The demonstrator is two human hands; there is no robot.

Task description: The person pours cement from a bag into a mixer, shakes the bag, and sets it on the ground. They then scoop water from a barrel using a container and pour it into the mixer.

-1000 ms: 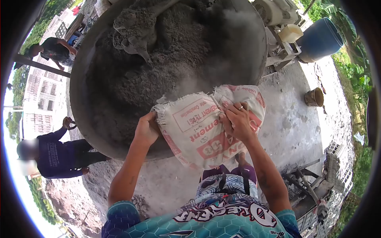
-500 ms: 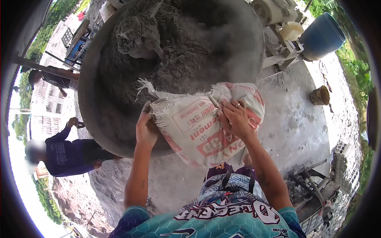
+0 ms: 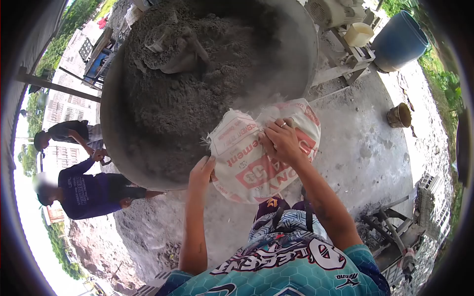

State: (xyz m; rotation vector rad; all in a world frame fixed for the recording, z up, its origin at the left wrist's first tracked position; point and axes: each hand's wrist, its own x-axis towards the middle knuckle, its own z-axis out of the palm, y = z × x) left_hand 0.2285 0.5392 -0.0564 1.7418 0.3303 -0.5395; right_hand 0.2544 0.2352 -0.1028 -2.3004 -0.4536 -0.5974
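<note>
A white cement bag [image 3: 254,158] with red print and a frayed, torn top hangs between my hands at the near rim of a large round mixer drum [image 3: 116,158]. My left hand [image 3: 201,173] grips the bag's left edge. With fingers curled into the cloth, my right hand [image 3: 282,140] holds the upper right part of the bag; a ring shows on one finger. Grey powder and sandy mix [image 3: 173,103] lie in the drum, around a mixing paddle [image 3: 182,56] coated with the same material. Dust drifts above the bag's torn end.
Two people stand left of the drum, one in a dark blue long-sleeved top [image 3: 86,190], the other in a dark shirt [image 3: 66,129]. To the right are a motor [image 3: 326,12], a blue barrel [image 3: 399,42], a pale bucket [image 3: 358,34], a rusty bucket [image 3: 399,116] and hollow blocks [image 3: 434,190].
My hands and the bag have shifted; the left hand moved right and down, and the bag's frayed top has folded in. The mixing paddle has turned. The person in the dark shirt has come nearer.
</note>
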